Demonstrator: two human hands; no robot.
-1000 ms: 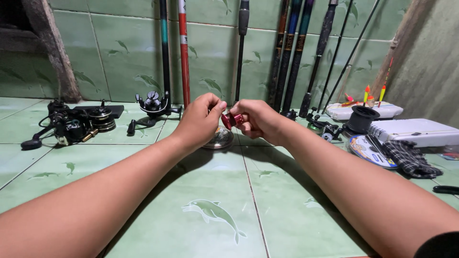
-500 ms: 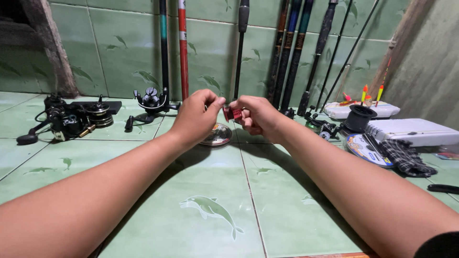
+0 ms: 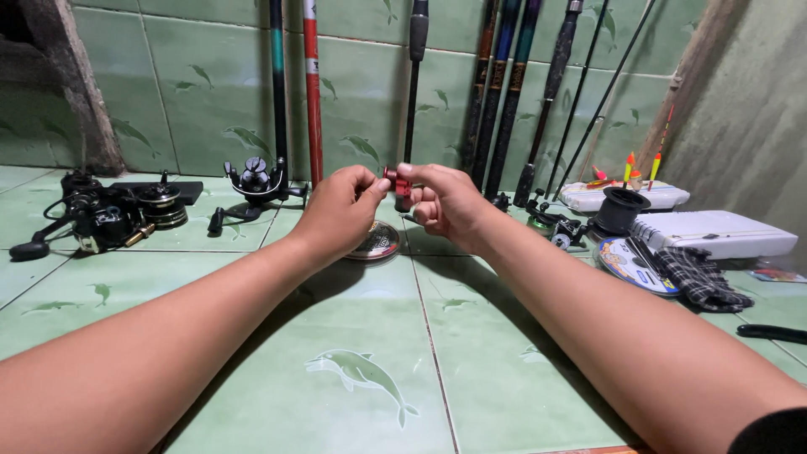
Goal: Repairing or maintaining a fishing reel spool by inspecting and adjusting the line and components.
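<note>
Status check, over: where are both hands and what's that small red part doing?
Left hand and right hand raised together, fingertips pinching small red part between them. Line spool on tile floor just beneath. Nothing between the hands.

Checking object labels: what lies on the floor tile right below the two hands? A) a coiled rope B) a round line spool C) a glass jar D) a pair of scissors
B: a flat round line spool lies on the green tile just under the left hand and right hand, which pinch a small red part between them.
</note>
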